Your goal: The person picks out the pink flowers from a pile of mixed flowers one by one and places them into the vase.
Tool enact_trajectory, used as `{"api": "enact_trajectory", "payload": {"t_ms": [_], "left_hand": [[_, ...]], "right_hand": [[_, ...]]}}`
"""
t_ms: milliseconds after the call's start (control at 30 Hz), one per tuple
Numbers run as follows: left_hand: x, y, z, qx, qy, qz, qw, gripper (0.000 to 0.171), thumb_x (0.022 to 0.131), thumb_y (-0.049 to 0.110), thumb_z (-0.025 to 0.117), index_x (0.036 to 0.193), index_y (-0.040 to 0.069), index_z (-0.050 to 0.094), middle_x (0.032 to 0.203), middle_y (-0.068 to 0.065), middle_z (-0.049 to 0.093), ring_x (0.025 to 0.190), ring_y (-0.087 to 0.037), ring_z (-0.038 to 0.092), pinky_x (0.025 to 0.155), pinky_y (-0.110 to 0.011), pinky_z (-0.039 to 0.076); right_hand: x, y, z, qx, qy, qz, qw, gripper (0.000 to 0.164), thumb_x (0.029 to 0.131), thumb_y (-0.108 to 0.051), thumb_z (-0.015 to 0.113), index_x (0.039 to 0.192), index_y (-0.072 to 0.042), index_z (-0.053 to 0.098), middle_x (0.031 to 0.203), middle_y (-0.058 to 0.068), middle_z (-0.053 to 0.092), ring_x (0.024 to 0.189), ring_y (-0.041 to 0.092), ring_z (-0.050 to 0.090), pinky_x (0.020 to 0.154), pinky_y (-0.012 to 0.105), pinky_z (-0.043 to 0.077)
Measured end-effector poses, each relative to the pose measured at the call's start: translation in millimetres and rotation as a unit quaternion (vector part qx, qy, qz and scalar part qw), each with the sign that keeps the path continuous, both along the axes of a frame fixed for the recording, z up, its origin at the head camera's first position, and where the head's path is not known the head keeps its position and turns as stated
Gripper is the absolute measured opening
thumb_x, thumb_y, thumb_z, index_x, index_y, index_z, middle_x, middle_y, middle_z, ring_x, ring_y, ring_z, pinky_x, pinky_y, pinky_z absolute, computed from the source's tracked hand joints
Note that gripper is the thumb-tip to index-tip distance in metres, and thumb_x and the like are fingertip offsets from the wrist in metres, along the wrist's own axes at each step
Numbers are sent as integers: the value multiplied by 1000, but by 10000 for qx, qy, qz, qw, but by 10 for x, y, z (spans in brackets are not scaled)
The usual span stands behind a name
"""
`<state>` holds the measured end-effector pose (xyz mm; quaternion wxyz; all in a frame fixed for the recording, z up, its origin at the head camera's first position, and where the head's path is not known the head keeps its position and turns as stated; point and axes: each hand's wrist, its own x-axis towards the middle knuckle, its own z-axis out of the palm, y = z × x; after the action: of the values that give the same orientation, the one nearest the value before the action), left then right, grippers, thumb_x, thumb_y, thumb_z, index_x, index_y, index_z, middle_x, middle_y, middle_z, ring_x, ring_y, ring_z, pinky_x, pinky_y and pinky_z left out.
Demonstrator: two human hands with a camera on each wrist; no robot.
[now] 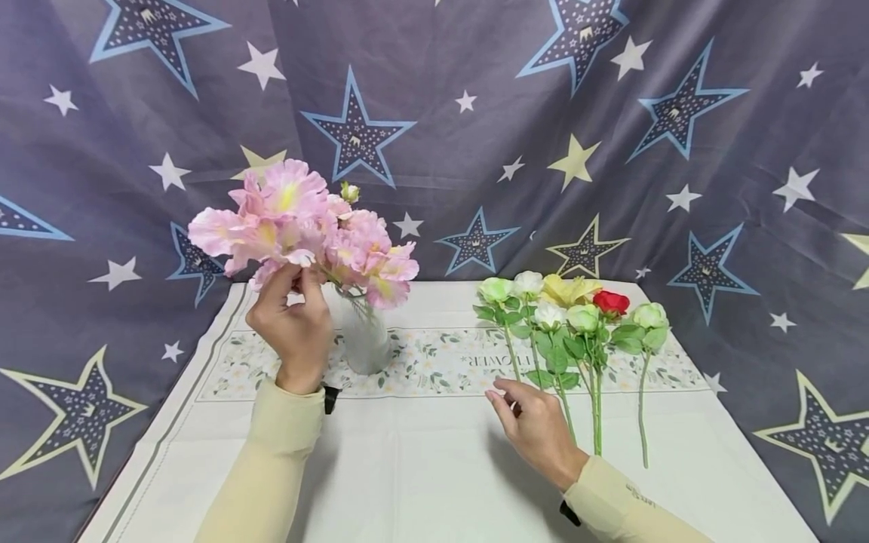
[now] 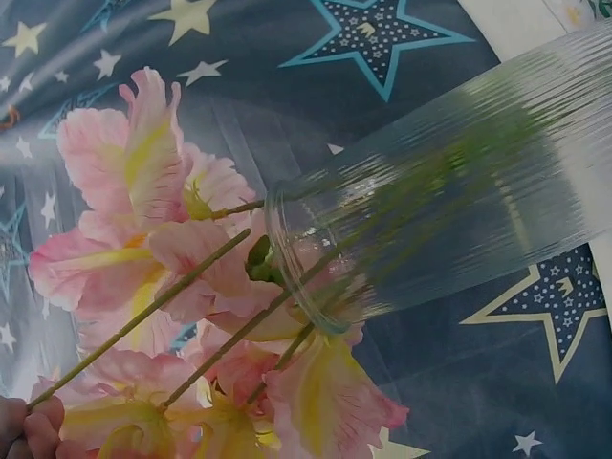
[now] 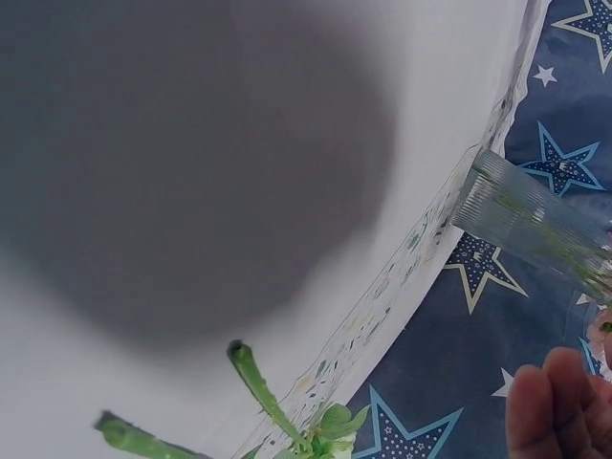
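My left hand [image 1: 295,332] pinches the thin stem [image 2: 143,322] of a pink flower between thumb and fingers. In the left wrist view, the free end of that stem lies just outside the rim of a clear ribbed glass vase [image 2: 421,191]. Other pink flowers [image 1: 363,253] with yellow centres stand in the vase, their stems visible through the glass. My right hand [image 1: 539,434] hovers over the table beside the loose roses, its fingers relaxed and holding nothing. Its fingertips [image 3: 559,402] also appear in the right wrist view.
Right of centre lie several artificial flowers: pale green roses [image 1: 582,319], white roses [image 1: 548,315], a yellow flower [image 1: 569,289] and a red rose [image 1: 612,303]. A floral printed strip [image 1: 434,362] crosses the white tablecloth [image 1: 407,467]. A star-patterned curtain [image 1: 434,173] hangs behind.
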<state>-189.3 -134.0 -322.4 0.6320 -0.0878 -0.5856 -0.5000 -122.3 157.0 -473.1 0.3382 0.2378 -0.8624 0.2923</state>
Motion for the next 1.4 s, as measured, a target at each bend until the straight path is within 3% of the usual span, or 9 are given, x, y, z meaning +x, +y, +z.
{"api": "enact_trajectory", "payload": {"t_ms": [133, 333, 467, 767, 1133, 1400], "left_hand": [[-33, 17, -61, -103, 41, -36, 9999, 15, 83, -18, 59, 74, -11, 69, 65, -24, 62, 62, -12, 50, 65, -18, 42], [-226, -22, -381, -362, -134, 206, 9990, 15, 82, -15, 59, 70, -8, 65, 61, -20, 56, 58, -24, 48, 62, -21, 40], [-319, -37, -520, -303, -280, 120, 9991, 13, 83, -13, 64, 74, -6, 70, 64, -17, 63, 57, -23, 53, 63, -17, 43], [-337, 67, -586, -197, -759, -266, 9966, 9, 85, -17, 69, 86, -12, 76, 68, -24, 68, 55, -21, 53, 59, -15, 42], [-464, 10, -810, -388, -1356, -175, 9899, 7, 90, 7, 78, 89, 3, 83, 61, -14, 60, 54, -20, 46, 57, -17, 33], [-484, 8, -953, -535, -1857, -14, 9811, 12, 92, 15, 77, 88, 5, 83, 65, -11, 65, 59, -26, 56, 60, -29, 36]], "right_hand": [[-3, 0, 1, 0, -22, 6, 10000, 17, 87, -7, 82, 102, -2, 76, 72, -1, 69, 57, 0, 59, 52, 13, 49], [-4, -2, 4, 7, -19, 27, 10000, 17, 87, -7, 82, 102, -2, 76, 72, -1, 70, 57, 0, 59, 52, 13, 49], [-2, 0, 4, 11, -21, 8, 10000, 17, 87, -8, 82, 102, -2, 76, 72, -2, 69, 57, -1, 59, 52, 13, 48], [-8, 1, -23, -13, 47, 17, 10000, 18, 85, -7, 83, 100, -1, 76, 69, -3, 67, 56, -2, 56, 51, 13, 47], [2, -6, -23, -58, -79, -8, 10000, 17, 86, -7, 83, 101, -1, 76, 68, -5, 64, 56, -4, 54, 51, 12, 46], [-1, -9, -43, -61, -22, 26, 10000, 18, 85, -6, 83, 100, -1, 76, 67, -5, 64, 56, -3, 54, 51, 12, 46]]}}
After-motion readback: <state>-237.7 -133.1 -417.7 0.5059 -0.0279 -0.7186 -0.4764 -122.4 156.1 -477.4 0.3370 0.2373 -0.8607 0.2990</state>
